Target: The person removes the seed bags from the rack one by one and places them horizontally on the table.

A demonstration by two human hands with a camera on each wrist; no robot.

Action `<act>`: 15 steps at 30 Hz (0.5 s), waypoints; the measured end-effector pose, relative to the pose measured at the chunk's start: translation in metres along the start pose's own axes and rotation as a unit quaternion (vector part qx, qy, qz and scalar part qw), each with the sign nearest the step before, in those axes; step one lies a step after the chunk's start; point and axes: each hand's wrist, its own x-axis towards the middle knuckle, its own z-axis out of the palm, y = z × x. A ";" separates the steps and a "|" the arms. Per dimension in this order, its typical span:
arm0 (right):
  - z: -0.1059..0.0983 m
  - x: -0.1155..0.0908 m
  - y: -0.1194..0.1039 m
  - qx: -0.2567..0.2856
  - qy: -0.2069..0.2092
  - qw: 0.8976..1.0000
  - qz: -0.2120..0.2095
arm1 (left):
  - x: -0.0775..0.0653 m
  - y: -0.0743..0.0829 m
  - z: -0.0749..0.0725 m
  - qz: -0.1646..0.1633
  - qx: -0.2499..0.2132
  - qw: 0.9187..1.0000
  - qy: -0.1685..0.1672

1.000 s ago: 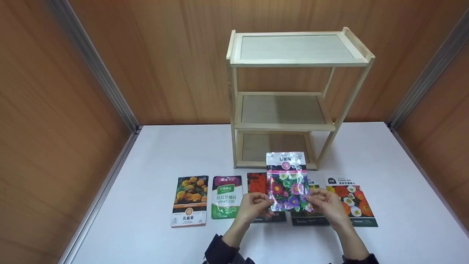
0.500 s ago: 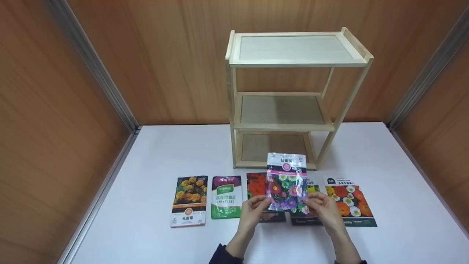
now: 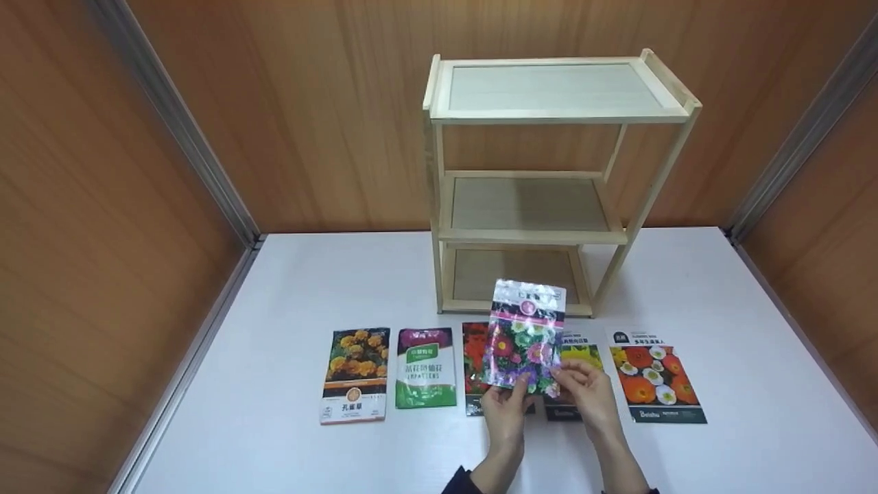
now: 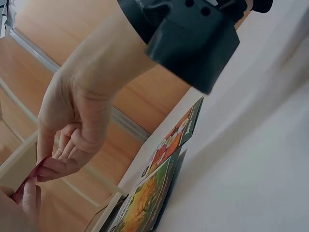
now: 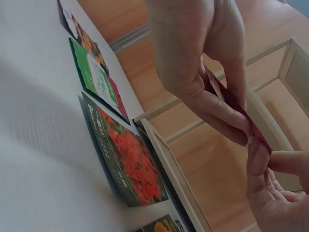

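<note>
A seed packet with pink, purple and white flowers is held up above the table, its top tilted slightly left. My left hand pinches its lower edge between thumb and fingers. At its lower right corner, my right hand pinches it too. In the right wrist view the packet shows edge-on between both hands. Behind it lie a red-flower packet and a yellow-flower packet, both partly hidden in the head view.
A three-tier wooden shelf stands at the back of the white table. A marigold packet and a green-and-white packet lie left. An orange-and-white-flower packet lies right. Wooden panels enclose the table.
The held packet has shifted slightly left and tilted. My left hand has slid from its left side to its lower edge, nearer my right hand, which keeps its pinch.
</note>
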 end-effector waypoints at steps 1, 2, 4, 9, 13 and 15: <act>0.001 0.000 0.001 0.001 0.001 1.000 0.000 | 0.000 0.000 0.000 0.005 0.000 1.000 0.001; 0.001 -0.001 0.001 0.001 0.000 1.000 0.001 | -0.001 0.000 0.000 0.009 0.000 1.000 0.000; 0.001 -0.001 0.002 0.005 -0.004 1.000 -0.001 | -0.001 0.000 -0.002 0.016 -0.002 1.000 -0.010; -0.003 0.000 0.000 0.020 -0.052 0.998 0.001 | 0.004 0.007 -0.010 0.002 0.015 0.999 -0.047; -0.014 0.005 -0.004 0.023 -0.096 0.995 0.011 | 0.010 0.017 -0.021 -0.024 0.052 0.995 -0.082; -0.021 0.008 -0.006 0.023 -0.104 0.994 0.016 | 0.014 0.023 -0.030 -0.036 0.075 0.991 -0.102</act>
